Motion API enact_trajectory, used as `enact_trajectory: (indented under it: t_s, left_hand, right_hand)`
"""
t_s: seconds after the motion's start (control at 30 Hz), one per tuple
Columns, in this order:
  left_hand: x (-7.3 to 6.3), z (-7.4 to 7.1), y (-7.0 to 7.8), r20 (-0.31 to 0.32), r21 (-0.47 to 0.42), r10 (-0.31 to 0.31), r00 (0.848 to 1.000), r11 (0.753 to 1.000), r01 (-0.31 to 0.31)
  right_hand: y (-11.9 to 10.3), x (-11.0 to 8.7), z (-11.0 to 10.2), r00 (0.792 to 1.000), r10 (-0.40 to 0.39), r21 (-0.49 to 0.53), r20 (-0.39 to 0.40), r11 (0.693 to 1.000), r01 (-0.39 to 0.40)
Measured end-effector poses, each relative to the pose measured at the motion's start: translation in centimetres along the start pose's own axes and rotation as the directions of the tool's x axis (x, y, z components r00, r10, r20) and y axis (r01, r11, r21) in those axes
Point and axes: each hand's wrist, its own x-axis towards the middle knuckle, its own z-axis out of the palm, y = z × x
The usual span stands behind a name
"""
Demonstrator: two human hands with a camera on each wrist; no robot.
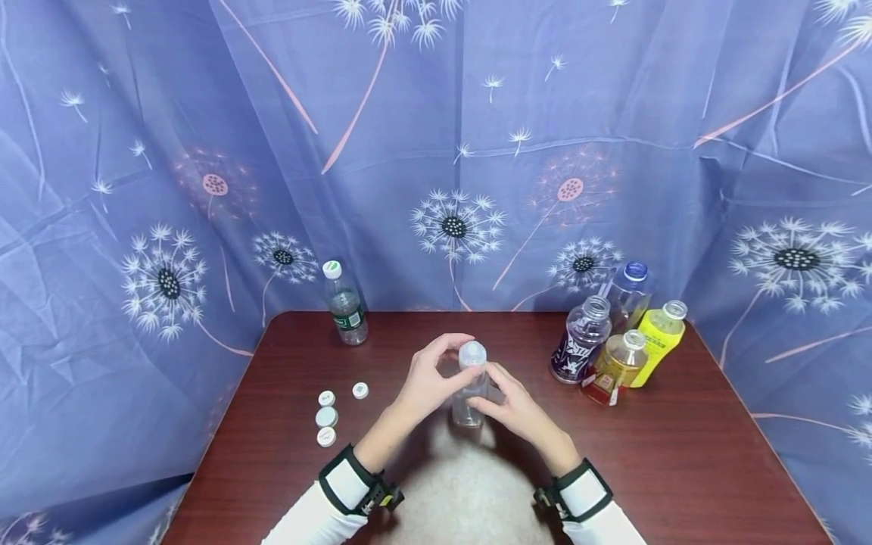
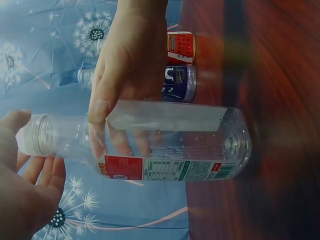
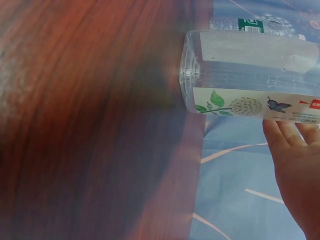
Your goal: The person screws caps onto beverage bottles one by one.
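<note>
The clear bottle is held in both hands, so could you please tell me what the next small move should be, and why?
Probably the left hand should twist the white cap while the right hand steadies the clear bottle: the left hand pinches the cap, the right grips the body, and four loose caps suggest uncapping.

- A clear plastic bottle (image 1: 467, 411), squarish in body and see-through, stands upright at the middle of the tabletop, its shoulder gripped by the right hand (image 1: 511, 403).
- Its label (image 3: 235, 104) is white, with green leaves, a pale round flower head and a dark butterfly; another face carries a red block and green print.
- A whitish cap (image 1: 472, 352) sits at the bottle's mouth, pinched by the left hand (image 1: 431, 376); how tightly it is screwed cannot be told.
</note>
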Motion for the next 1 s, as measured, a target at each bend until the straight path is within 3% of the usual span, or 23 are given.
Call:
enact_trajectory:
  t_s: [0.3,0.57,0.8,1.0]
  left_hand:
    - [-0.05,0.27,0.12,-0.007,-0.009,-0.032,0.999,0.999,0.032]
    - [0.03,-0.22,0.29,0.051,0.021,-0.034,0.998,0.999,0.033]
    - [0.21,0.01,0.27,0.045,0.029,-0.089,0.995,0.996,0.088]
    - [0.09,-0.22,0.32,0.060,0.063,-0.061,0.996,0.996,0.058]
  right_hand:
    - [0.10,-0.27,-0.11,0.999,0.041,-0.017,0.014,0.999,-0.040]
    - [0.20,-0.14,-0.11,1.000,0.022,-0.025,0.012,0.999,-0.022]
    - [0.08,-0.06,-0.12,0.998,0.046,-0.008,0.032,0.999,-0.046]
    - [-0.11,0.04,-0.06,0.998,0.058,-0.025,0.021,0.998,-0.057]
